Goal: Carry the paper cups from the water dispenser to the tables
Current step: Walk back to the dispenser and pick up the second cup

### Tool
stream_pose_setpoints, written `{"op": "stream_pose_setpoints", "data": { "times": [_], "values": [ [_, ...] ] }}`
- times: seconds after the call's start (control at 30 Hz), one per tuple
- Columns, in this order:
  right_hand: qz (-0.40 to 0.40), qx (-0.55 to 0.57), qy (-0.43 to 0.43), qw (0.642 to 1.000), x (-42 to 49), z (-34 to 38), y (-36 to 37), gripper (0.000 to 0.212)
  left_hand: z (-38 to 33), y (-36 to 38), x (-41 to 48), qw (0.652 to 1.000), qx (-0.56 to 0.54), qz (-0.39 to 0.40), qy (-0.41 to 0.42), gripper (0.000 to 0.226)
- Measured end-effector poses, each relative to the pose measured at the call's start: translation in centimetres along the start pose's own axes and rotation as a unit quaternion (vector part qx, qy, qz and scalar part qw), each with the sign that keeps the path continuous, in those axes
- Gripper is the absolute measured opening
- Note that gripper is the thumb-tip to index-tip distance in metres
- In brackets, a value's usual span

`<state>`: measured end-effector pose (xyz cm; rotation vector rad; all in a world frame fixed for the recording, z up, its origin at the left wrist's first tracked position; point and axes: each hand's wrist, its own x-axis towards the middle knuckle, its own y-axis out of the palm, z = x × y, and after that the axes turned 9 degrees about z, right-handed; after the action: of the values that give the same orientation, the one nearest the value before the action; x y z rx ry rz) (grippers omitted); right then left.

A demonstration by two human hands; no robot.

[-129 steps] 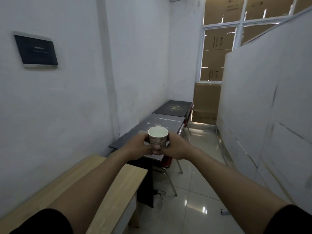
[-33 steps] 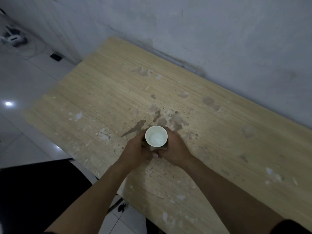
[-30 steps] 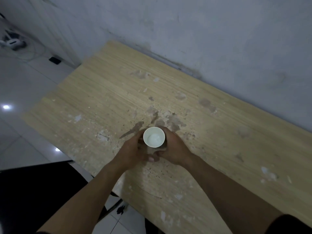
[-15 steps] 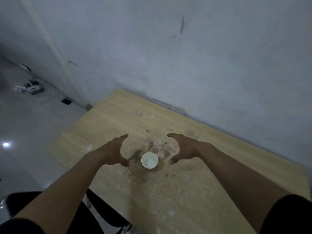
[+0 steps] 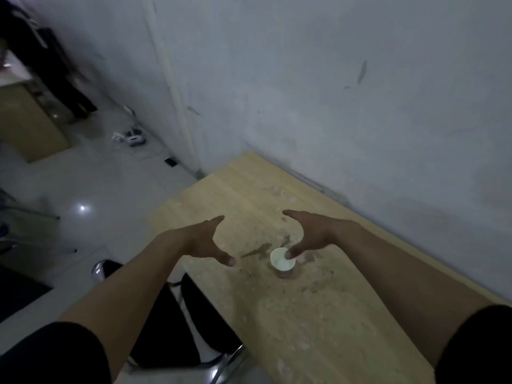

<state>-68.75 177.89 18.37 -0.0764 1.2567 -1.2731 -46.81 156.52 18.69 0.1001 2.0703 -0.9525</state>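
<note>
A white paper cup (image 5: 282,262) stands upright on the pale wooden bench (image 5: 318,314), near the middle of its stained and speckled top, with its open mouth facing up and a pale inside showing. Both hands hover over the bench with nothing in them. The left hand (image 5: 206,241) is spread wide, thumb pointing away and fingers reaching toward the cup, and it sits apart from the cup on the cup's left. The right hand (image 5: 310,234) is likewise spread with fingers straight, thumb stretched out toward the wall; one of its fingertips (image 5: 289,254) overlaps the far edge of the cup's rim from this angle, and whether it touches the rim cannot be told. Dark short sleeves show at the bottom corners of the view. The bench runs along a scuffed white wall (image 5: 346,92). A black chair (image 5: 171,333) with a metal frame stands at the bench's near left edge on a glossy tiled floor (image 5: 91,189). Farther off on the floor lies a small white device (image 5: 135,138) with cables, and at the top left a person in dark trousers (image 5: 52,70) stands beside a brown cabinet (image 5: 27,128), both blurred
</note>
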Motion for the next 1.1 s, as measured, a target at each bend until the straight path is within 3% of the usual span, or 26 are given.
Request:
{"op": "stream_pose_setpoints", "data": {
  "times": [0.23, 0.6, 0.83, 1.1],
  "values": [
    [0.051, -0.072, -0.061, 0.994, 5.3, 8.5, 2.7, 0.128, 9.3, 3.9, -6.0, 0.993, -0.085, -0.022, -0.076, 0.142],
    [0.082, -0.187, -0.182, 0.962, 10.4, 29.7, 6.4, 0.119, 25.2, 7.1, -22.4, 0.945, -0.200, -0.123, -0.229, 0.141],
    [0.093, -0.241, -0.210, 0.943, 12.6, 40.5, 10.9, 0.119, 33.9, 9.4, -28.5, 0.929, -0.230, -0.142, -0.251, 0.138],
    [0.071, -0.301, -0.193, 0.931, 14.0, 51.1, 11.6, 0.121, 42.9, 6.8, -33.9, 0.927, -0.237, -0.170, -0.237, 0.135]
  ]
}}
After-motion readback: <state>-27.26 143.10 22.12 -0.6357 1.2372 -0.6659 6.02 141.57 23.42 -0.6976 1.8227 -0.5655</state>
